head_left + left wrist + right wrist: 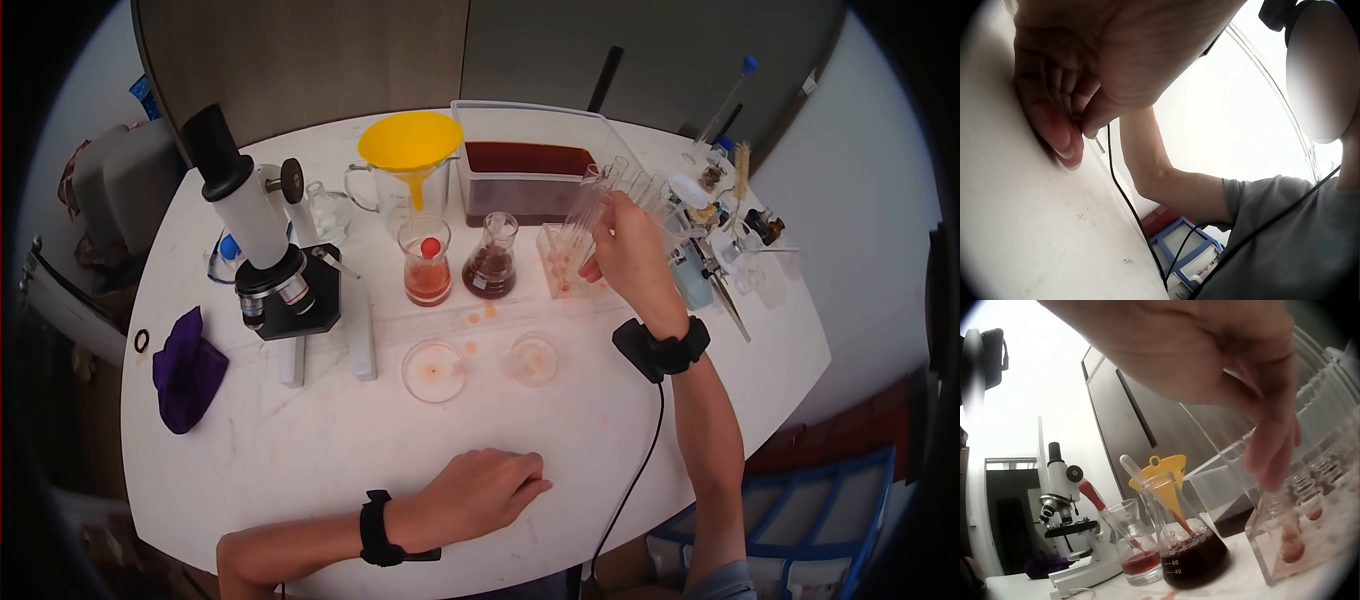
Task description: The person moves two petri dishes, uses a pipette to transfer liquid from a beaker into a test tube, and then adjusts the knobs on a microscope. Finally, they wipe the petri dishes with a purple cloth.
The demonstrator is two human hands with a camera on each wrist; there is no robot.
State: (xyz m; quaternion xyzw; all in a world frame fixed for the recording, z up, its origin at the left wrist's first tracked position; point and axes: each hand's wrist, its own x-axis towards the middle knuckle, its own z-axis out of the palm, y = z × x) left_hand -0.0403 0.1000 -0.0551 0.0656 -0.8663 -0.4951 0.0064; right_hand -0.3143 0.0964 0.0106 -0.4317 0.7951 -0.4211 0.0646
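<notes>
In the head view, the right hand (632, 245) is over the rack (555, 275), its fingers seeming to pinch a clear tube (578, 222) among others that lean close together; the step in hand looks to be lifting out or seating that tube, and which of the two cannot be told. The next move would call for a straight, gentle line past its neighbours, which crowd the hand and could be knocked. Just left of the rack stand the flask (488, 275) of dark liquid and a beaker (428, 287); behind are the tub (525, 195) and a funnel (405, 140) in a jug (393, 198). Two dishes (433, 388) (533, 362) lie nearer on the surface (330, 450), and a microscope (240, 225) stands at the left. The left wrist view shows the left hand (1079, 69) low by the surface, fingers loosely bent, apparently holding nothing. In the right wrist view, fingertips point down at the rack's near end, hiding much of the tube; the flask stands close by, its sloping pipette (1141, 472) jutting up as an obstacle to sideways moves.
</notes>
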